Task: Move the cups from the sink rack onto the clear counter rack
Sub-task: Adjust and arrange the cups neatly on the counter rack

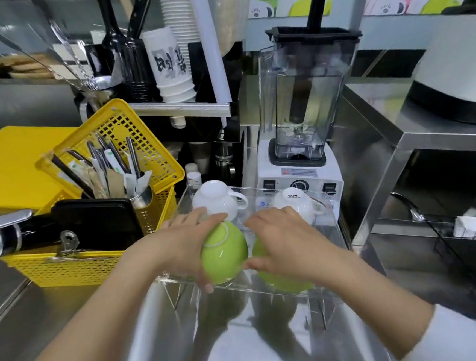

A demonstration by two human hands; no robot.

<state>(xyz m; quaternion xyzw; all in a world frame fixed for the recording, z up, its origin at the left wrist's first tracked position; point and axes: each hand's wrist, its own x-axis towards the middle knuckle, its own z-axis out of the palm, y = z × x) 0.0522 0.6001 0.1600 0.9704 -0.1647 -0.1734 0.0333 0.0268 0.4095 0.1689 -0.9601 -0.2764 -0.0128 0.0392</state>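
A clear acrylic rack (333, 224) stands on the steel counter in front of me. Two white cups sit upside down at its back: one on the left (218, 199), one on the right (295, 203). My left hand (187, 241) grips an upside-down green cup (225, 252) at the rack's front left. My right hand (284, 242) covers a second green cup (284, 283) at the front right, and only its lower edge shows. Both green cups are at the rack's front edge; whether they rest on it I cannot tell.
A yellow mesh basket (67, 268) with a black tray and a cutlery holder stands to the left. A blender (301, 135) rises right behind the rack. A steel cabinet (400, 153) bounds the right side. Bare steel counter (230, 352) lies below the rack.
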